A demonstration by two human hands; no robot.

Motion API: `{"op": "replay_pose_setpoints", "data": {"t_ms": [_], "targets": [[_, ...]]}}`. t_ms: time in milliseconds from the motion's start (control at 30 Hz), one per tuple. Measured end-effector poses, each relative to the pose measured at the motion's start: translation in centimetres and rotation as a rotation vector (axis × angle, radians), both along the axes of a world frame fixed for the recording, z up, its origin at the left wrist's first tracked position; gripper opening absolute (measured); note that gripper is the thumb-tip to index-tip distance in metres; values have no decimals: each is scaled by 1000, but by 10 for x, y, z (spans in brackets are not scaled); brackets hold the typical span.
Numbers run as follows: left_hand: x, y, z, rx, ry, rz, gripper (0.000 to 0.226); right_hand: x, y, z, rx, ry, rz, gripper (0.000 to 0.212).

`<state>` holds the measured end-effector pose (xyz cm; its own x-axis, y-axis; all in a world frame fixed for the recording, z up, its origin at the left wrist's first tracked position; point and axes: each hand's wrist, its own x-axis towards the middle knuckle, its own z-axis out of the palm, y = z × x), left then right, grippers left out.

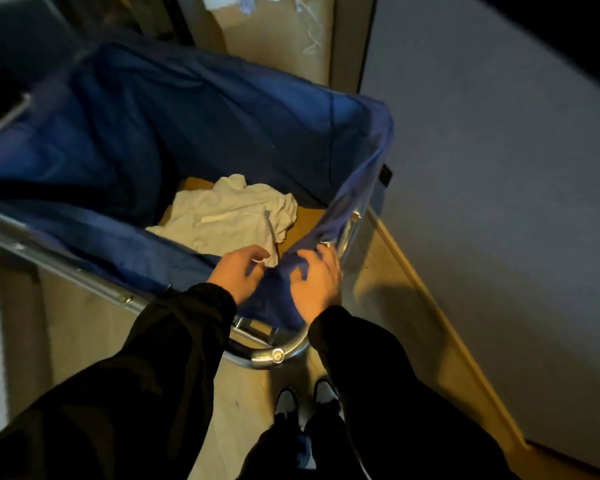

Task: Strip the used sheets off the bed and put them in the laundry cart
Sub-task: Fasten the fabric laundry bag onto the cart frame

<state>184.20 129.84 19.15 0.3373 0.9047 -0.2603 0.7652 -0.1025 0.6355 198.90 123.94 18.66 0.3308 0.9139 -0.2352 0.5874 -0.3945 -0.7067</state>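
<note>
A crumpled white sheet [229,216] lies at the bottom of the laundry cart [187,109], whose blue fabric liner hangs from a metal frame [267,355]. My left hand [239,273] hovers over the cart's near corner with its fingers loosely curled. The sheet's near edge shows right beside its fingertips, and I cannot tell whether they touch. My right hand [317,282] lies on the blue liner at the near right rim, fingers spread. Both arms are in black sleeves.
A grey wall [482,168] with a wooden skirting board runs close along the cart's right side. The floor is pale wood [84,323]. My shoes [305,400] stand just behind the cart's rounded metal corner. A doorway or wooden panel stands beyond the cart.
</note>
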Motion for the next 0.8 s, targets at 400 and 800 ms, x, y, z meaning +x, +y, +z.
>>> {"op": "replay_pose_setpoints", "data": {"t_ms": [400, 800], "targets": [[-223, 1, 41, -7, -458, 812, 15, -176, 67, 26, -113, 518, 12, 32], [-453, 84, 78, -28, -681, 969, 23, -404, 169, 61, -90, 653, -45, 16]]}}
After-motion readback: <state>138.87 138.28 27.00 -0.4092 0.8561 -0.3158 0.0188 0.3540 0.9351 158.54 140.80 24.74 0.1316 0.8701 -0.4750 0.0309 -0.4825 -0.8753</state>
